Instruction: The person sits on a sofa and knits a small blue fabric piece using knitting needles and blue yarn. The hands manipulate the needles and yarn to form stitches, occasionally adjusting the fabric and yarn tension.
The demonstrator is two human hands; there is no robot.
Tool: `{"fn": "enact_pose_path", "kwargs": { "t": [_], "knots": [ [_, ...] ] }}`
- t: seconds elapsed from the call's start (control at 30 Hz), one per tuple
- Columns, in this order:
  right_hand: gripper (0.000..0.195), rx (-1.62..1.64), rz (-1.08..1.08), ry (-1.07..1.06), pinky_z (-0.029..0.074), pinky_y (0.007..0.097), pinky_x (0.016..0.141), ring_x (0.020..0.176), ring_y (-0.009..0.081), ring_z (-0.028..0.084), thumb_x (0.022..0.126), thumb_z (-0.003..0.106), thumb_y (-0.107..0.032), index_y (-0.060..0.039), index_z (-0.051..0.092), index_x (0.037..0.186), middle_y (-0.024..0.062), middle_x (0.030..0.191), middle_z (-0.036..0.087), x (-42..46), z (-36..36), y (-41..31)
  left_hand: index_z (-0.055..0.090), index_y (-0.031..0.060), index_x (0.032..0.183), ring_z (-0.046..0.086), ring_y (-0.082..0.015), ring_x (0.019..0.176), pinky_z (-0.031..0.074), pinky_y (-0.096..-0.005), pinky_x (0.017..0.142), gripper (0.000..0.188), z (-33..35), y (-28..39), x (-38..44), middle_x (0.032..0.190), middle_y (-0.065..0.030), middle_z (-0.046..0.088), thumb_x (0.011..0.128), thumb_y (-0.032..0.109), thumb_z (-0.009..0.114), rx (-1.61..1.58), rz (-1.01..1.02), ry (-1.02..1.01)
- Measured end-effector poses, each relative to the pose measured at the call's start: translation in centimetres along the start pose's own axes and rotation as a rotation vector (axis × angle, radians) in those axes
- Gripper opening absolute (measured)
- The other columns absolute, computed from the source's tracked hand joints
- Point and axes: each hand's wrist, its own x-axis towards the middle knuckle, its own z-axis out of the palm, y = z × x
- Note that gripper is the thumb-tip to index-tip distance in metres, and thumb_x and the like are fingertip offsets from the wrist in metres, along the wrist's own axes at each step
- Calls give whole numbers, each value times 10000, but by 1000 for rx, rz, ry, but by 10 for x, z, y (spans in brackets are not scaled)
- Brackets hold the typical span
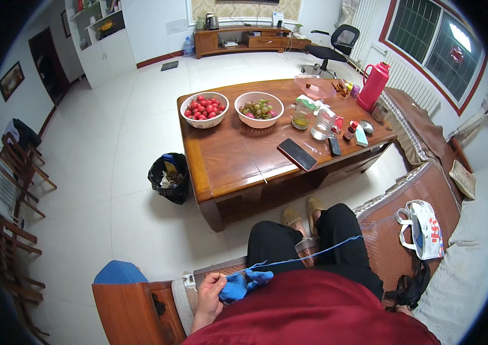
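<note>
My left hand (210,295) pinches a small blue knitted piece (233,288) at its upper edge, above the left side of my lap. What seems to be a thin needle tip shows at the fingertips. A strand of blue yarn (308,257) runs from the piece across my thighs to the right, towards a white cloth bag (426,230) with red print on the sofa. Beside my right hip, only a bit of my right hand (405,309) shows, close to a black strapped item (410,288). Its fingers are mostly hidden, so its grip is unclear.
Before me stands a wooden coffee table (222,159) with a basket of red fruit (204,110), a fruit basket (259,110), a phone (297,154), glass jugs and a pink thermos (373,86). A black-lined bin (168,177) sits left of it. The sofa's wooden armrest (129,312) is at my left.
</note>
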Motion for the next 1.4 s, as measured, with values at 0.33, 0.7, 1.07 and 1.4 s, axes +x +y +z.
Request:
{"fn": "enact_pose_path", "kwargs": {
  "t": [0.33,0.7,1.07,1.4],
  "knots": [
    [262,19,374,-51,417,296,505,627,171,556,818,555,-293,-38,617,808,66,758,625,-13,-139,66,608,32,916,542,-66,746,443,-211,705,74,38,-19,-2,847,-3,608,850,65,615,226,8,14],
    [267,9,-1010,-697,449,281,866,986,140,570,928,505,-208,-21,610,1087,70,1058,627,-64,-37,-249,614,24,919,501,-35,745,419,-190,664,86,244,-7,-2,813,22,577,881,99,595,658,221,-355],
    [280,-152,-834,-1406,456,241,765,850,75,552,934,515,-241,-7,626,1038,10,901,633,-89,-71,-254,614,-1,926,508,-44,762,421,-200,674,85,324,-15,-26,832,0,577,875,63,593,669,191,-591],
    [300,144,-825,-928,364,179,529,583,29,419,957,456,-255,-28,609,1078,-27,739,552,-48,-88,-278,618,0,906,528,-58,760,437,-215,689,97,335,-13,26,827,-12,603,871,88,599,859,102,-567]
  ]
}}
